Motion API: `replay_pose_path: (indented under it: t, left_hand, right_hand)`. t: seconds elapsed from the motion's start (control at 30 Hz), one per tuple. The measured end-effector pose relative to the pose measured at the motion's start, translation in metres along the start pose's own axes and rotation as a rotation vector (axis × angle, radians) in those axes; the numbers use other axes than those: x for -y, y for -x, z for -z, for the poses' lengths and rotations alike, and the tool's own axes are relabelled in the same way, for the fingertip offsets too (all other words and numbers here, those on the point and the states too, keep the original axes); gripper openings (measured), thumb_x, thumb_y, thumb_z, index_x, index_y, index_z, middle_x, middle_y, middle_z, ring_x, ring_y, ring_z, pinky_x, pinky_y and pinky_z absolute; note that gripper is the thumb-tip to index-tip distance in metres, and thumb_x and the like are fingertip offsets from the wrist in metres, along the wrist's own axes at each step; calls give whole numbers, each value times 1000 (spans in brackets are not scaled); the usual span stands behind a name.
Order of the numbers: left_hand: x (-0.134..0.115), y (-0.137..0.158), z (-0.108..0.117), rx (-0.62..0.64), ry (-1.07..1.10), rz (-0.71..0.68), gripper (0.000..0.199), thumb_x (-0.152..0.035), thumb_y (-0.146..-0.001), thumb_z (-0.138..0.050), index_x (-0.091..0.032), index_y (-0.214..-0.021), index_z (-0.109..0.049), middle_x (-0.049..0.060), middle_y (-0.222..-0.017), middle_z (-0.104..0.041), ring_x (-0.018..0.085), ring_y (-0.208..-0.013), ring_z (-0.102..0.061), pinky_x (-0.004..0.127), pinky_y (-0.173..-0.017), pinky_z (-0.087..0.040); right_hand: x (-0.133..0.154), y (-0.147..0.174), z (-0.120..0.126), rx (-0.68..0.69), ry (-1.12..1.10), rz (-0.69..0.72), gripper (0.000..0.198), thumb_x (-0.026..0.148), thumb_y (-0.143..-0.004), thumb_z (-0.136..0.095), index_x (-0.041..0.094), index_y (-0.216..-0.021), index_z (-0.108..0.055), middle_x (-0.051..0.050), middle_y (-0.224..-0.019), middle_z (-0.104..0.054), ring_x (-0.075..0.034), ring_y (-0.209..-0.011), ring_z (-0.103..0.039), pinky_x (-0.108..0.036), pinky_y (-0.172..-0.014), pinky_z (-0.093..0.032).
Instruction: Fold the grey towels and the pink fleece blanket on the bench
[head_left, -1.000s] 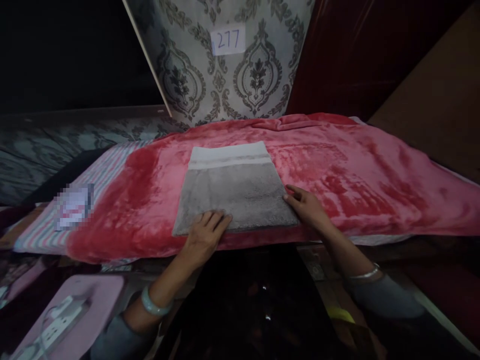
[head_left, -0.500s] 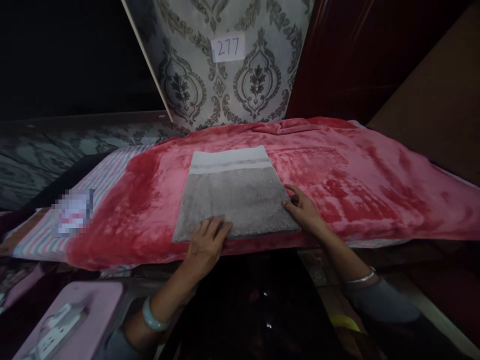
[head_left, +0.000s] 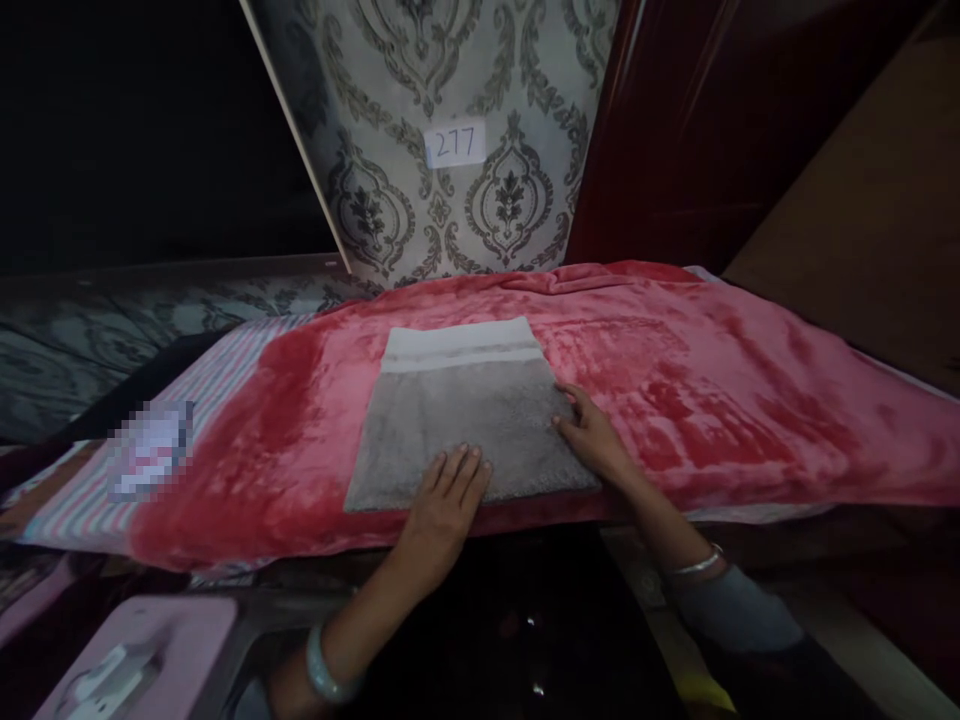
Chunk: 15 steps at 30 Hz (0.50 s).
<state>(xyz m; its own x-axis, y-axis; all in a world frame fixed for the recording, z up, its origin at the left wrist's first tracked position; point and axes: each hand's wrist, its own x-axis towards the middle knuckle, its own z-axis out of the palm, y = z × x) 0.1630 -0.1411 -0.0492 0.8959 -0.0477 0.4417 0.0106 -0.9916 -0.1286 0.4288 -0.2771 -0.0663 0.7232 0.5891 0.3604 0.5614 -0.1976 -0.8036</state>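
Note:
A grey towel (head_left: 420,420) with a white band along its far end lies flat and smooth on a red and pink plush blanket (head_left: 675,400). My left hand (head_left: 450,495) rests palm down on the towel's near edge, its fingers stretched out over the cloth. At the right edge of the towel is my right hand (head_left: 589,430), thumb and forefinger apart and touching the cloth there. Neither hand grips the towel.
A blurred-out packet (head_left: 150,450) lies on striped cloth at the left. A pink stool-like surface (head_left: 180,640) at lower left carries a white power strip (head_left: 112,685). Behind the blanket stand a patterned wall (head_left: 450,220), a large dark screen (head_left: 150,130) and a dark red panel (head_left: 675,120).
My left hand has slid right along the towel's near edge, its fingers now straighter. My right hand has shifted slightly left. The whole view sits a little lower as the head tilts up.

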Motion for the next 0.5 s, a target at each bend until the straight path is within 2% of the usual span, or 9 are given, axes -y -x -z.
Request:
replay_pose_path:
  t: [0.13, 0.2, 0.27, 0.37, 0.43, 0.5]
  left_hand:
    - [1, -9, 22, 39, 151, 67, 57, -6, -86, -46, -17, -141, -52, 13, -148, -54, 27, -143, -43, 52, -113, -43]
    - [6, -20, 35, 53, 240, 106, 46, -15, -92, -48, -21, -137, -56, 10, -143, -59, 24, -137, -51, 49, -112, -46]
    - [11, -32, 41, 35, 257, 135, 42, -19, -97, -44, -22, -137, -55, 9, -141, -61, 21, -134, -53, 48, -113, -45]
    - [18, -41, 31, 50, 153, 175, 48, -26, -97, -47, -15, -144, -48, 15, -150, -52, 28, -143, -43, 57, -116, -36]
    - [19, -39, 17, 103, 78, 206, 58, -33, -94, -54, -11, -147, -44, 19, -155, -44, 33, -146, -37, 62, -116, -34]
    - [19, -32, 5, 143, 42, 221, 63, -36, -93, -56, -12, -149, -41, 20, -158, -39, 35, -147, -34, 64, -115, -33]
  right_hand:
    - [17, 4, 6, -43, 264, 155, 50, 19, -84, -50, 18, -133, -59, -14, -117, -68, -29, -105, -65, -48, -92, -53]
    - [39, 8, 7, -57, 404, 266, 47, 20, -89, -46, 14, -134, -58, -19, -128, -63, -31, -118, -59, -51, -100, -49]
    - [60, 14, 3, 5, 497, 391, 48, 24, -95, -43, 12, -140, -55, -20, -143, -54, -32, -133, -48, -52, -109, -42]
    - [78, 28, -11, 229, 595, 514, 54, 31, -98, -44, 15, -149, -45, -15, -156, -42, -29, -146, -34, -54, -115, -34]
    - [78, 36, -21, 358, 647, 507, 58, 34, -98, -46, 15, -153, -40, -14, -158, -39, -28, -148, -30, -56, -116, -33]
    - [72, 43, -27, 416, 669, 466, 61, 36, -98, -46, 15, -154, -37, -14, -159, -36, -28, -148, -30, -55, -116, -32]
